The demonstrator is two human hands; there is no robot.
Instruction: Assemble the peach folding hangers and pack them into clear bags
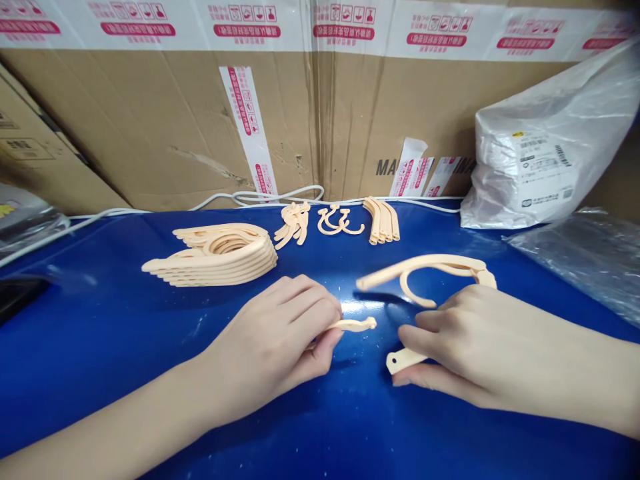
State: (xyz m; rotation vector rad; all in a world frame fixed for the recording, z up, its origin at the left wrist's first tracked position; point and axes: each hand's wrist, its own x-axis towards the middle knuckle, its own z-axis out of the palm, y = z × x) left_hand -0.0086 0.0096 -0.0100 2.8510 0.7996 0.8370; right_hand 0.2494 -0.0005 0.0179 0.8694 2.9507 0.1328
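My left hand [300, 327] is closed, pinching a thin cream plastic piece [357, 325] that looks like a hanger hook. Its knobbed end points right, and the rest is hidden by the fingers. To the right, my right hand [465, 343] is closed on a cream plastic hanger arm [403, 360], whose flat end with a small hole shows between thumb and fingers. Above that hand a curved hanger piece [420, 267] with an inner curl casts a shadow on the table. Whether it joins the held arm is hidden behind the hand.
On the blue table [200, 373] lie a stack of hanger pieces [220, 260], a small pile of cream parts [294, 223], several loose hooks [340, 221] and a row of curved arms [383, 220]. Behind run a white cable [280, 195] and cardboard boxes [175, 120]. A plastic parcel bag [530, 153] stands right.
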